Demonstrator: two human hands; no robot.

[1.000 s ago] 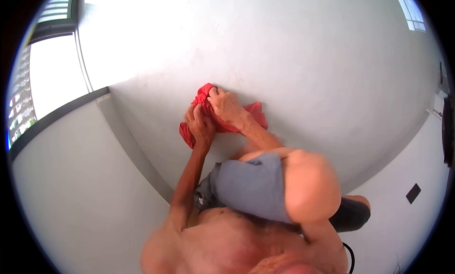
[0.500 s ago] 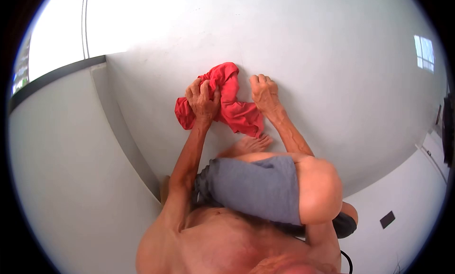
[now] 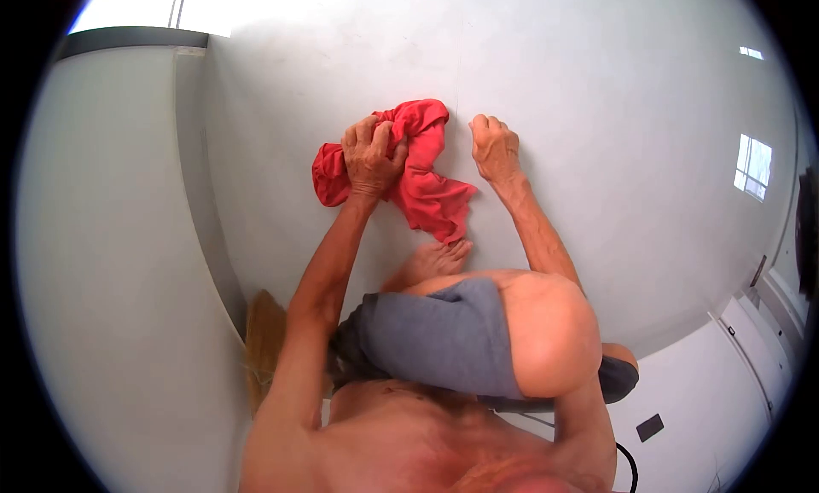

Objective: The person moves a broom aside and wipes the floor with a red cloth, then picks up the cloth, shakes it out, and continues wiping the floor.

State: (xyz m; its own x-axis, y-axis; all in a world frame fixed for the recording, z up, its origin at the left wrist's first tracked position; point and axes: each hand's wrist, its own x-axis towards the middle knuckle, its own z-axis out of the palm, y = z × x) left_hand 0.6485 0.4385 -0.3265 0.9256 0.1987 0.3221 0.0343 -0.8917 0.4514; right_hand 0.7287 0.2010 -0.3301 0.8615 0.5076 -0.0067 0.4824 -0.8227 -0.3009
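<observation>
A crumpled red cloth lies on the pale, glossy floor. My left hand rests on its left part, with bent fingers pressing into the folds and the thumb at the right. To the right of the cloth, apart from it, my right hand is down on the floor with its fingers curled in; what is under them, if anything, is hidden. The cloth's lower corner reaches down to my bare foot.
A pale wall with a grey base strip runs along the left. My bent knee in grey shorts is below the hands. Behind my left arm is a brown object. A small dark rectangle is at the lower right.
The view has shifted. My right hand is slightly farther right from the cloth, its fingers still curled. My left hand remains on the cloth. More of the brown object shows.
</observation>
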